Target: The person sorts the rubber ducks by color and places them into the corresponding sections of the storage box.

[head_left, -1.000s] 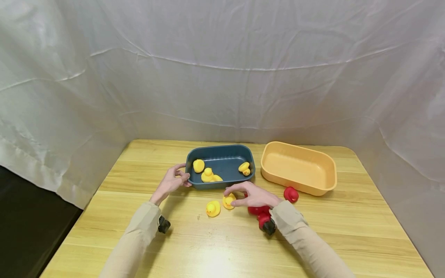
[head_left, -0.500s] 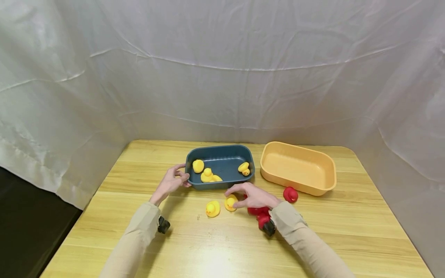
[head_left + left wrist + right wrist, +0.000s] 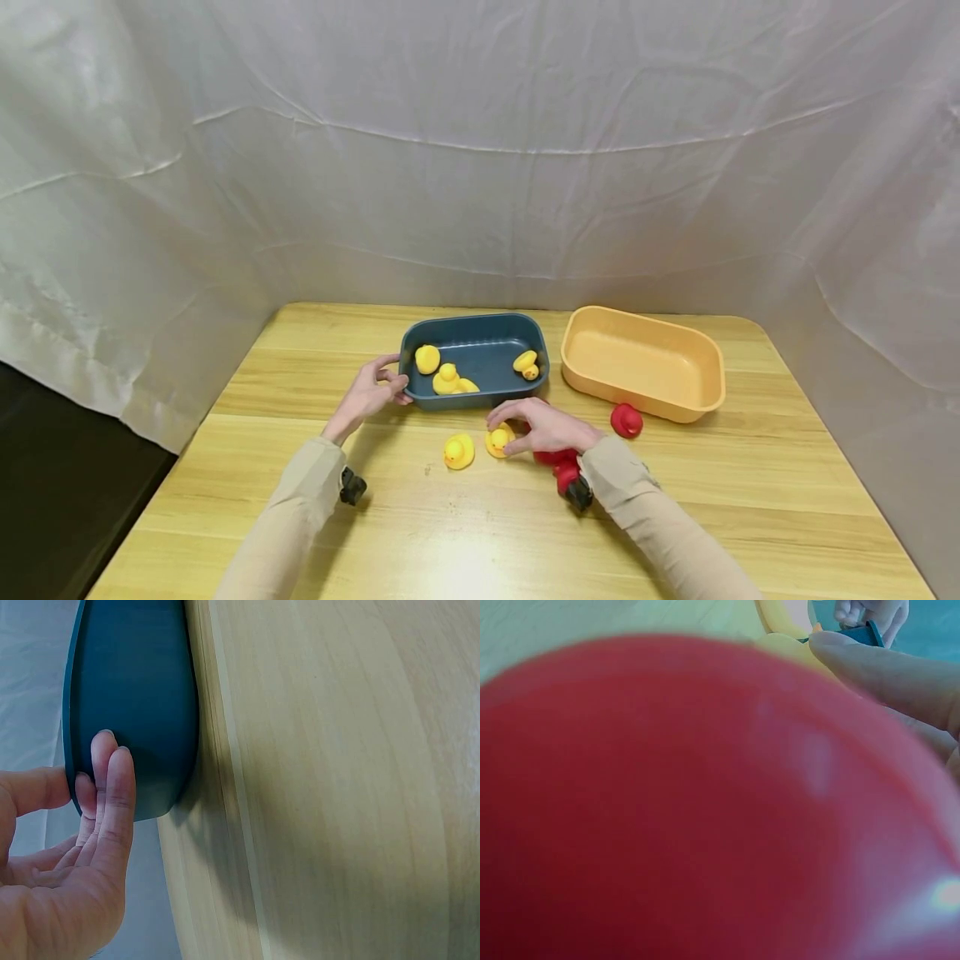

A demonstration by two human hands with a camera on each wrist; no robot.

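Observation:
My left hand (image 3: 369, 393) holds the left end of a dark blue plastic bin (image 3: 487, 358). In the left wrist view the thumb is at its rim and the fingers lie against the outer wall (image 3: 135, 682). Several yellow rubber ducks (image 3: 447, 382) lie in the bin. In front of it my right hand (image 3: 546, 427) grips a yellow rubber duck (image 3: 498, 442) on the table, thumb on the near side and fingers beyond. Another yellow duck (image 3: 458, 451) sits just left of it. A blurred red duck (image 3: 667, 810) fills most of the right wrist view, hiding much of that grip.
Red rubber ducks (image 3: 566, 477) lie under my right hand and wrist, partly hidden. One more red duck (image 3: 626, 421) sits by the near wall of an orange bin (image 3: 637, 354), right of the blue one. A pale curtain (image 3: 480, 167) surrounds the wooden table (image 3: 390, 533).
The yellow duck at my right hand has shifted slightly right and nearer, and the right fingers have closed in around it. My left hand stays on the blue bin.

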